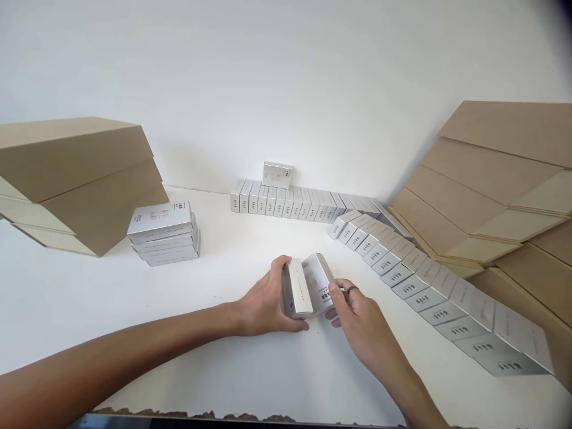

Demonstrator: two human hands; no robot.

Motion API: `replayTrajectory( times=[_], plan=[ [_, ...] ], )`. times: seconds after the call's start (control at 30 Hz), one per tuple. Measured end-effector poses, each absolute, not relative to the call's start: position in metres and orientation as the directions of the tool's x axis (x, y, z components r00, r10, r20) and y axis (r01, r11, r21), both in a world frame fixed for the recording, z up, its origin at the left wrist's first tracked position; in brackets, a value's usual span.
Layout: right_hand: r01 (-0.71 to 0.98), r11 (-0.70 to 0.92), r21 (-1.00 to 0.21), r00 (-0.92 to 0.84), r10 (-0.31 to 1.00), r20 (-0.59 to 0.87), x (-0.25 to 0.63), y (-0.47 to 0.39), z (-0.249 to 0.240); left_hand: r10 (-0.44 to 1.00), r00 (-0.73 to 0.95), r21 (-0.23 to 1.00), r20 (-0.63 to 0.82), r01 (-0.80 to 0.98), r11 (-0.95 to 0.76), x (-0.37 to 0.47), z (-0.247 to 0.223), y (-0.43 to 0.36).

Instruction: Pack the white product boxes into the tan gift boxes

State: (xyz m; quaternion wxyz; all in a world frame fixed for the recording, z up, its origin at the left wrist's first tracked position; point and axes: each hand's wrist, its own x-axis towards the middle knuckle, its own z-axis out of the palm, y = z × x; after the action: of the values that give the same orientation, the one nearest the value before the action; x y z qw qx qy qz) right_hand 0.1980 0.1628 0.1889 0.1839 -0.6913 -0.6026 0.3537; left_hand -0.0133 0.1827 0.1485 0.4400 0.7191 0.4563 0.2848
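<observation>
My left hand [263, 301] grips a small silver-white carton [298, 289] standing upright on the white table [223, 369]. Pressed against that carton is a second, tilted carton [319, 285], held by my right hand [357, 322], which wears a dark ring. Both hands meet at the table's middle, near its front.
A low stack of flat silver cartons [164, 233] lies at the left. A long row of leaning cartons [420, 280] runs along the back wall and down the right, with one carton [277, 174] on top. Brown cardboard stacks stand at left [75, 179] and right [500, 185].
</observation>
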Motion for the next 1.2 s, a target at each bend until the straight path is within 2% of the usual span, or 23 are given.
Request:
replayTrajectory(
  times=[0.27, 0.5, 0.67, 0.8, 0.93, 1.03, 1.2],
  plan=[
    [0.71, -0.239, -0.663, 0.053, 0.956, -0.288, 0.194, 0.155, 0.195, 0.904, 0.426, 0.897, -0.015, 0.406, -0.176, -0.006, 0.152, 0.191],
    [0.702, -0.24, -0.67, -0.052, 0.922, -0.384, 0.21, 0.165, 0.209, 0.872, 0.489, 0.903, 0.023, 0.364, -0.228, -0.014, 0.15, 0.191],
    [0.608, -0.301, -0.735, -0.034, 0.915, -0.402, 0.231, 0.168, 0.212, 0.868, 0.497, 0.906, 0.006, 0.365, -0.215, -0.018, 0.153, 0.188],
    [0.595, -0.303, -0.744, -0.019, 0.921, -0.39, 0.236, 0.165, 0.209, 0.881, 0.473, 0.893, -0.005, 0.398, -0.209, -0.017, 0.155, 0.185],
    [0.652, -0.276, -0.706, 0.029, 0.94, -0.341, 0.229, 0.164, 0.212, 0.913, 0.405, 0.848, 0.043, 0.469, -0.248, -0.012, 0.153, 0.182],
    [0.709, -0.239, -0.664, 0.047, 0.955, -0.293, 0.226, 0.17, 0.22, 0.909, 0.413, 0.827, 0.057, 0.491, -0.275, -0.01, 0.153, 0.179],
    [0.839, -0.104, -0.534, -0.112, 0.927, -0.358, 0.226, 0.206, 0.239, 0.89, 0.456, 0.822, 0.011, 0.502, -0.268, -0.01, 0.158, 0.175]
  ],
)
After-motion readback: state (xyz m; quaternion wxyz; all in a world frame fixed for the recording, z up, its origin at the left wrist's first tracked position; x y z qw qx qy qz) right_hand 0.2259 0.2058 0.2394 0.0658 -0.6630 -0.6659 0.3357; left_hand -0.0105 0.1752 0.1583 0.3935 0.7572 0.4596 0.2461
